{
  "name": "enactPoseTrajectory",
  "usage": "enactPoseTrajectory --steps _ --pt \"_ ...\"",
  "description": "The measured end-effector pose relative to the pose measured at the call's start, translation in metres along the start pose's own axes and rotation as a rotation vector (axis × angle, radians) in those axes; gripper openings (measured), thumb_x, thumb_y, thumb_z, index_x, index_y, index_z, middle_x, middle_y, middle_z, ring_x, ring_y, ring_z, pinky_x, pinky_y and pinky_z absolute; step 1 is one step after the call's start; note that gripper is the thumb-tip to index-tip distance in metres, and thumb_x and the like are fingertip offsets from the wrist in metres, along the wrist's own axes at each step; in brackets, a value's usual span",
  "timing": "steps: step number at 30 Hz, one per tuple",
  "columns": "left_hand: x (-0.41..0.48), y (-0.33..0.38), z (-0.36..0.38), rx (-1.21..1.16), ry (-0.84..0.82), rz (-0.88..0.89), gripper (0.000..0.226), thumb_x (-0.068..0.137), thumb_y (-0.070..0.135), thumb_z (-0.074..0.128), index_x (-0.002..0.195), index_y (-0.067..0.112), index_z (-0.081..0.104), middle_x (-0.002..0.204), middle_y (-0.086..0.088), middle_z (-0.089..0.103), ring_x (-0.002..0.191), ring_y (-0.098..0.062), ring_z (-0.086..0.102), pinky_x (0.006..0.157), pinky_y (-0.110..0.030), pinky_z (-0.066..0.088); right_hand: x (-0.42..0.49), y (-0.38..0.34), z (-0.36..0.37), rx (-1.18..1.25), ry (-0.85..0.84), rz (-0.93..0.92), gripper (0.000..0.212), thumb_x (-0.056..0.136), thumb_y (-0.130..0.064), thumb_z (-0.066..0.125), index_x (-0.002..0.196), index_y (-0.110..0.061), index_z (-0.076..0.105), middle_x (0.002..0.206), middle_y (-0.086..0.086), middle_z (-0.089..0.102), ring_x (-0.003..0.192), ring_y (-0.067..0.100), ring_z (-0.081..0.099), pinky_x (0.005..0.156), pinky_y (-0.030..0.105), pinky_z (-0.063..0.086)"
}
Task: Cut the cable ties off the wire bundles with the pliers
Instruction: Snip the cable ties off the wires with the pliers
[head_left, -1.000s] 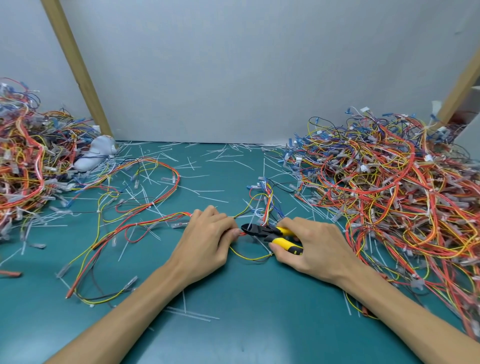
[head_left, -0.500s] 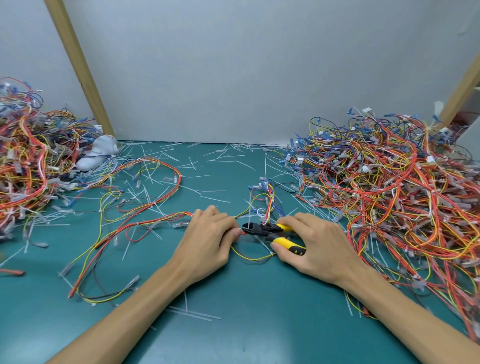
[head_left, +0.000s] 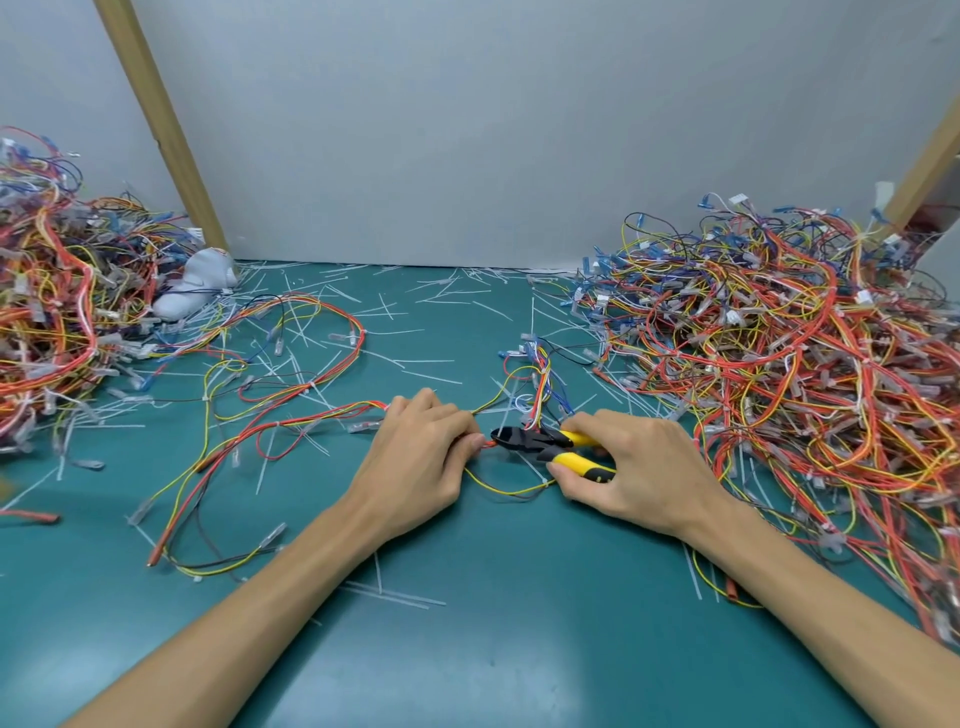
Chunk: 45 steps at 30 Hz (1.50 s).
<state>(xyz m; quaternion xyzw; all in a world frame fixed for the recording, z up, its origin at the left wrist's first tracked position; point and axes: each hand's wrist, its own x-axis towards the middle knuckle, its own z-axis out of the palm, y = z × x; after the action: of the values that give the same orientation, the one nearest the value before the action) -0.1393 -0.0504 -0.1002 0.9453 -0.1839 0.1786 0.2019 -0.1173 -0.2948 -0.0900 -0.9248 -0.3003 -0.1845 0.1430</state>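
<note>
At frame centre, the left hand (head_left: 415, 462) pinches a wire bundle (head_left: 291, 415). Just right, the right hand (head_left: 639, 467) grips yellow-handled pliers (head_left: 545, 447), tips touching the pinched wires.

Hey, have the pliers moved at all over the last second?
No. The pliers sit at the same gap from the white cloth at the back left; only the whole view has shifted a little.

wire piles (head_left: 810, 353) right, (head_left: 47, 312) left | pliers (head_left: 540, 441) between hands, mid-table (head_left: 493, 623)
</note>
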Motion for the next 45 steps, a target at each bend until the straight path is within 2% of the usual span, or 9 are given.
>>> enactPoseTrajectory --steps 9,15,20,26,31,34,40,45 --pt "-0.0006 0.0009 -0.0016 0.004 0.018 0.013 0.023 0.092 0.031 0.046 0.079 0.020 0.062 0.072 0.009 0.058 0.077 -0.019 0.041 0.072 -0.036 0.034 0.0007 0.0007 0.0001 0.018 -0.038 0.019 0.046 0.078 -0.065 0.047 0.099 -0.029 0.066 0.074 -0.009 0.063 0.069 0.015 0.060 0.060 0.034 0.050" --pt "0.0000 -0.0010 0.0010 -0.044 0.033 -0.034 0.024 0.094 0.033 0.045 0.079 0.021 0.059 0.073 0.011 0.057 0.079 -0.018 0.043 0.074 -0.036 0.033 -0.0009 -0.0002 0.0050 0.010 -0.013 0.063 0.037 0.082 -0.061 0.058 0.100 -0.029 0.063 0.077 -0.008 0.061 0.071 0.016 0.062 0.060 0.035 0.050" --pt "-0.0001 -0.0052 0.0045 -0.080 0.028 -0.046 0.014 0.097 0.029 0.053 0.088 0.022 0.063 0.080 0.010 0.061 0.085 -0.018 0.049 0.075 -0.033 0.032 -0.0017 -0.0018 0.0071 -0.025 0.031 0.063 0.036 0.083 -0.057 0.062 0.102 -0.026 0.063 0.080 -0.008 0.062 0.072 0.018 0.064 0.057 0.035 0.050" --pt "-0.0001 -0.0051 0.0055 -0.080 0.048 -0.033 0.013 0.094 0.030 0.058 0.087 0.022 0.065 0.076 0.016 0.054 0.082 -0.017 0.049 0.071 -0.033 0.030 -0.0029 -0.0017 0.0074 -0.002 0.044 0.076 0.040 0.080 -0.062 0.054 0.100 -0.027 0.062 0.079 -0.009 0.063 0.072 0.018 0.064 0.058 0.034 0.051" --pt "-0.0007 -0.0034 0.0025 -0.073 0.072 -0.011 0.011 0.093 0.027 0.062 0.085 0.020 0.066 0.078 0.007 0.063 0.081 -0.020 0.050 0.069 -0.032 0.026 -0.0042 -0.0016 0.0067 -0.056 0.121 0.034 0.039 0.079 -0.062 0.053 0.095 -0.028 0.064 0.074 -0.010 0.064 0.070 0.015 0.064 0.052 0.026 0.042" --pt "-0.0002 -0.0039 0.0022 -0.057 0.083 0.009 0.011 0.092 0.026 0.063 0.085 0.019 0.066 0.080 0.006 0.064 0.082 -0.021 0.051 0.069 -0.031 0.024 -0.0042 0.0026 0.0077 -0.074 0.125 0.002 0.041 0.080 -0.061 0.056 0.102 -0.028 0.066 0.082 -0.011 0.065 0.078 0.014 0.064 0.054 0.024 0.038" --pt "-0.0004 -0.0039 0.0014 -0.034 0.134 0.028 0.010 0.091 0.025 0.065 0.084 0.020 0.067 0.078 0.008 0.063 0.080 -0.018 0.049 0.068 -0.030 0.022 -0.0027 0.0049 0.0071 -0.055 0.121 -0.059 0.046 0.083 -0.057 0.055 0.111 -0.022 0.066 0.092 -0.005 0.066 0.085 0.019 0.064 0.065 0.031 0.050" --pt "-0.0007 -0.0041 0.0022 -0.015 0.139 0.029 0.010 0.092 0.025 0.064 0.085 0.018 0.067 0.078 0.007 0.062 0.080 -0.019 0.048 0.070 -0.030 0.027 -0.0022 0.0041 0.0050 -0.050 0.089 -0.035 0.040 0.082 -0.056 0.055 0.097 -0.021 0.065 0.077 -0.007 0.063 0.073 0.017 0.063 0.053 0.032 0.047"
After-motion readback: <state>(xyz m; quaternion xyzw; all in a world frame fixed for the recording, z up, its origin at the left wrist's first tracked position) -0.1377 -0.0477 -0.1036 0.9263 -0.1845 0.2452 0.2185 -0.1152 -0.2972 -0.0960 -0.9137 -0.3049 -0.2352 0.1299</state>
